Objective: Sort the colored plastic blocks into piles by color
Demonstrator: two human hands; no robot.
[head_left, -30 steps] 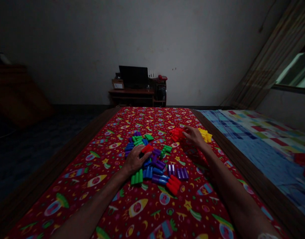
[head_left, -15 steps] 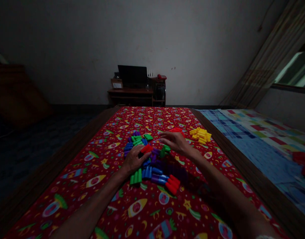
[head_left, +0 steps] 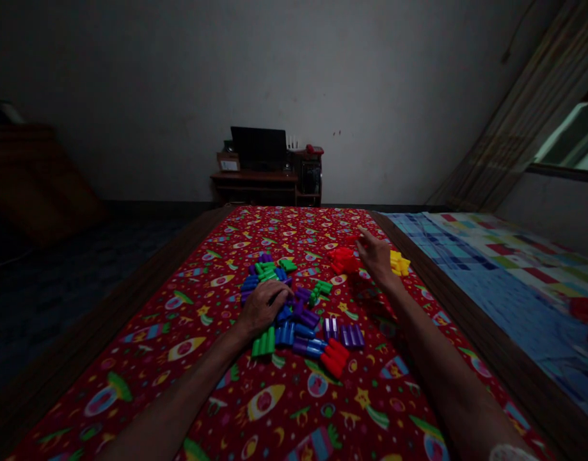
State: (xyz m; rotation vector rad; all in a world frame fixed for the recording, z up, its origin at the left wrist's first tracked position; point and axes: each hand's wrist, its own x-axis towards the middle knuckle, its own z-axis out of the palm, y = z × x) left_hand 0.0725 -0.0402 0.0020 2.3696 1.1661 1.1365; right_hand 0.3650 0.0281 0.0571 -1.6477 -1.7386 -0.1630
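My left hand (head_left: 265, 303) rests on the near side of a mixed heap of plastic toy blocks, its fingers bent over purple and blue pieces and apart from the thumb. Around it lie green blocks (head_left: 263, 342), blue blocks (head_left: 285, 333) and purple blocks (head_left: 306, 315). My right hand (head_left: 376, 256) is raised at the far right, pinching a red block (head_left: 353, 239) at its fingertips. Just left of that hand sits a pile of red blocks (head_left: 342, 261). A pile of yellow blocks (head_left: 399, 263) is partly hidden behind my right hand.
A red patterned cloth (head_left: 265, 403) covers the table, with a dark wooden edge (head_left: 418, 282) along its right side. Nearer me lies another red block (head_left: 335, 358) beside purple blocks (head_left: 352, 336). A desk with a monitor (head_left: 258, 147) stands at the wall.
The red block by my left hand is gone from there. My right hand has moved right and away from me, to the red pile, with a red block at its fingertips.
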